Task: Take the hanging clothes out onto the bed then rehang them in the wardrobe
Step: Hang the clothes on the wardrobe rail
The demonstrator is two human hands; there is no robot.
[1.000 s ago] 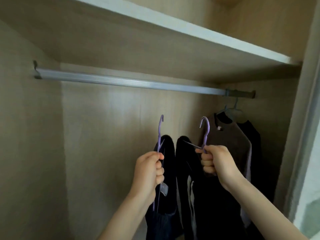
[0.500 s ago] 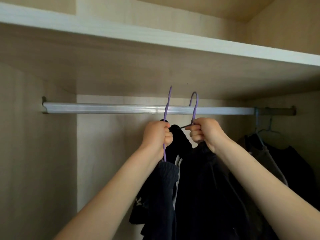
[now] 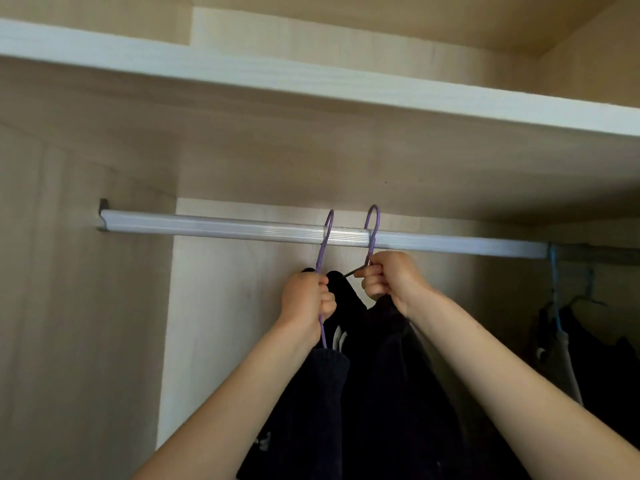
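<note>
Head view: fingers (image 3: 326, 300) tight around two purple hangers (image 3: 325, 241)

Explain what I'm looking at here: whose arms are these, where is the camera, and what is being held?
There is no machine here. A person works with bare hands, and the single camera sits on their head, looking up into a wardrobe. The two forearms coming in from below are the person's own.

The left hand grips a purple hanger carrying a dark knit garment. The right hand grips a second purple hanger with a black garment.

Both hooks are up at the silver rail under the shelf; I cannot tell whether they already sit on it. At far right, more dark clothes hang by a blue hanger.
</note>
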